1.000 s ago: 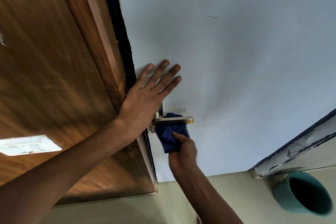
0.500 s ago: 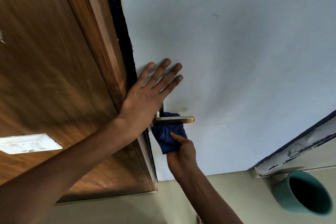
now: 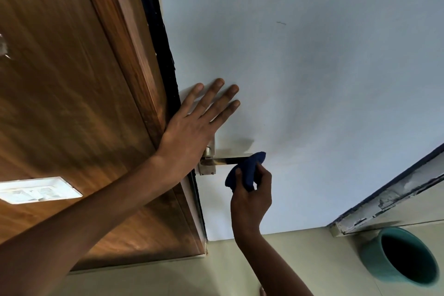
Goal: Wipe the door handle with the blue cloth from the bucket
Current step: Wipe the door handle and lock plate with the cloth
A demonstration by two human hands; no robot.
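Note:
A metal lever door handle (image 3: 224,160) sticks out from the edge of the pale blue door (image 3: 312,79). My right hand (image 3: 251,196) grips a bunched dark blue cloth (image 3: 245,170), which covers the free tip of the lever. My left hand (image 3: 194,127) lies flat against the door just above the handle's base, fingers spread, holding nothing. Down at the right on the floor stands the teal bucket (image 3: 374,264), its inside dark.
A brown wooden panel (image 3: 60,103) with a white switch plate (image 3: 36,190) fills the left side. A dark gap runs between it and the door. A chipped white frame strip (image 3: 389,194) runs at the right, above the beige floor (image 3: 300,259).
My right hand has slid the cloth rightward along the lever, from its base near the door edge out to its tip. The left hand stays pressed flat on the door.

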